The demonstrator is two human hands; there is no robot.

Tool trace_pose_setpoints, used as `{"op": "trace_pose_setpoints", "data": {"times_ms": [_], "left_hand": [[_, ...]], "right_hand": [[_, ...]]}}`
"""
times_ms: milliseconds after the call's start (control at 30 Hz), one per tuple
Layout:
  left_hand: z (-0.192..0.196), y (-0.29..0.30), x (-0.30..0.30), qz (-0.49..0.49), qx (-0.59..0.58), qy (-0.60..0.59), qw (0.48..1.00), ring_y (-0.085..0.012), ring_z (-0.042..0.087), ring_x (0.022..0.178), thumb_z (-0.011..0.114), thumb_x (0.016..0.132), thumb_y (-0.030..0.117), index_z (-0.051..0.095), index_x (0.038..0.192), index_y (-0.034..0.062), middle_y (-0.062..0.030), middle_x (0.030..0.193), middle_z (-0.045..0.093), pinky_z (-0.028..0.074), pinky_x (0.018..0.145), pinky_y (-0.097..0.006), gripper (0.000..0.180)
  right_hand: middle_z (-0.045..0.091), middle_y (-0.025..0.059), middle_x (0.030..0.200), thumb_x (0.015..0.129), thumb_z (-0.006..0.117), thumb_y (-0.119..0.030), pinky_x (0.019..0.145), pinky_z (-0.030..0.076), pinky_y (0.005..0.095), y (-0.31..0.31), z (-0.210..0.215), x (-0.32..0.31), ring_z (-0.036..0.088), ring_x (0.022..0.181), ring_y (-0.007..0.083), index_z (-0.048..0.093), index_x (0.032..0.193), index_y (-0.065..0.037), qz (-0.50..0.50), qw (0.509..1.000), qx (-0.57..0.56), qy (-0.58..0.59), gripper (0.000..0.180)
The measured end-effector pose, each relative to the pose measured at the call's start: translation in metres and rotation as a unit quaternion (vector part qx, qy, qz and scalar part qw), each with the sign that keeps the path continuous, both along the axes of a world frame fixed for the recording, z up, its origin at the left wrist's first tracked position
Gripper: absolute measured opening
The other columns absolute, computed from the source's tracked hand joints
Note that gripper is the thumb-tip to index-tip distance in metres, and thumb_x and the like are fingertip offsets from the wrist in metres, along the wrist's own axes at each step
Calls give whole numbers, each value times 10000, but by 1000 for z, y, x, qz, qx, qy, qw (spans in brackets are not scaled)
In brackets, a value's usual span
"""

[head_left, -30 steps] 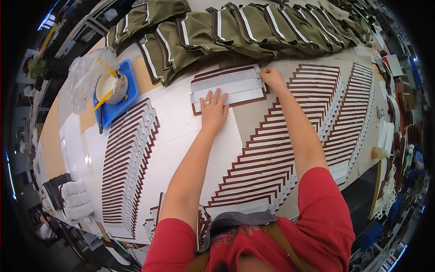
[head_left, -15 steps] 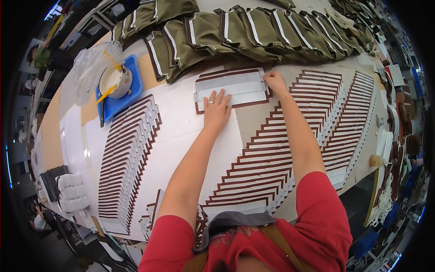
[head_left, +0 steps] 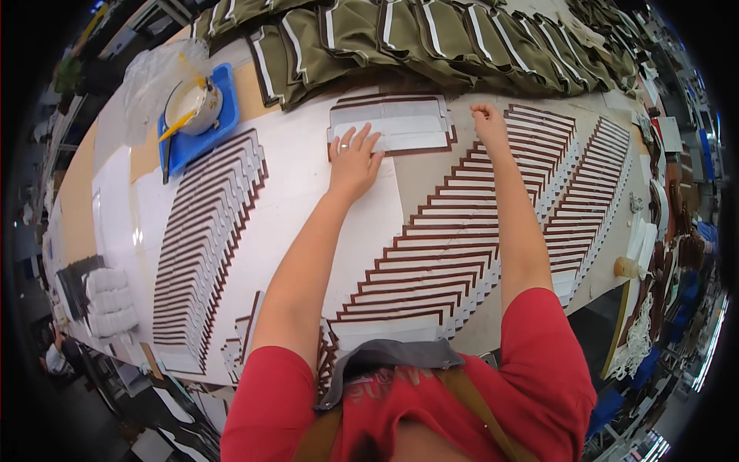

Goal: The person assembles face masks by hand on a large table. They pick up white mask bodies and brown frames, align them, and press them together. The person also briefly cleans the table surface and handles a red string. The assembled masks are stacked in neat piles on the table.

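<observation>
A flat grey-and-white panel with brown edging (head_left: 416, 137) lies across the far middle of the table. My left hand (head_left: 355, 165) rests spread on its near left part, palm down, with a ring on one finger. Just beyond the panel's right end, my right hand (head_left: 491, 127) hovers with fingers pinched together; whatever is between them is too small to make out. Beneath the right forearm runs a long overlapping row of similar brown-edged pieces (head_left: 431, 254).
More overlapping rows lie at the left (head_left: 208, 246) and far right (head_left: 591, 196). Olive fabric pieces with white strips (head_left: 431, 38) line the back. A blue tray (head_left: 228, 100) bears a white pot (head_left: 202, 115) with yellow-handled tools. White bundles (head_left: 112, 302) sit at the left edge.
My right hand has come away from the panel's right end, moving to the right. The left hand has shifted slightly left on the panel. The whole view has tilted a little.
</observation>
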State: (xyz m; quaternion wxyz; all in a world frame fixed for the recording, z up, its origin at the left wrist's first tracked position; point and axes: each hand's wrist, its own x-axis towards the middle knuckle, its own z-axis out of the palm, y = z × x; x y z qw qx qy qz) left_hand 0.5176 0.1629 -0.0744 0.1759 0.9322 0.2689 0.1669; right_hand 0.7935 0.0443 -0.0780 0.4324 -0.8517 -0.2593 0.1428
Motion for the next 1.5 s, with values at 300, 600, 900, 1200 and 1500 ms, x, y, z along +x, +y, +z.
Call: {"op": "trace_pose_setpoints", "data": {"times_ms": [300,600,900,1200,1500], "left_hand": [[36,-91,-245,228,-27,1,973,-301,378,1133,509,819,151,534,1076,107,-100,1225,432,271,923,-449,262],[34,-259,-449,499,-89,78,859,-355,352,1147,493,798,131,442,1156,48,-175,1238,386,282,932,-452,371],[9,-293,-440,657,-268,-204,674,-248,475,958,577,747,58,404,1126,35,-167,1043,422,397,815,-351,418],[47,-287,-442,615,-206,-184,739,-185,548,674,512,771,0,402,1098,45,-94,777,521,449,638,-301,348],[24,-218,-415,551,-172,-236,782,-267,541,724,489,763,-32,404,1080,50,-135,820,524,432,643,-365,339]], "right_hand": [[435,-25,563,860,477,-165,440,316,214,-86,41,-221,379,478,52,523,954,-35,299,900,-53,312,167],[566,167,950,778,586,-199,752,441,306,-94,30,-428,554,835,192,522,1028,41,421,823,-122,361,353],[600,130,810,707,639,-230,622,458,291,-34,-2,-459,564,694,193,570,904,32,443,860,-151,202,336],[506,98,576,790,571,-235,529,391,280,-31,19,-465,468,542,151,589,732,0,484,872,-69,29,243],[557,47,611,808,548,-192,525,406,265,-34,15,-407,487,534,114,625,861,8,354,922,-59,146,222]]}}
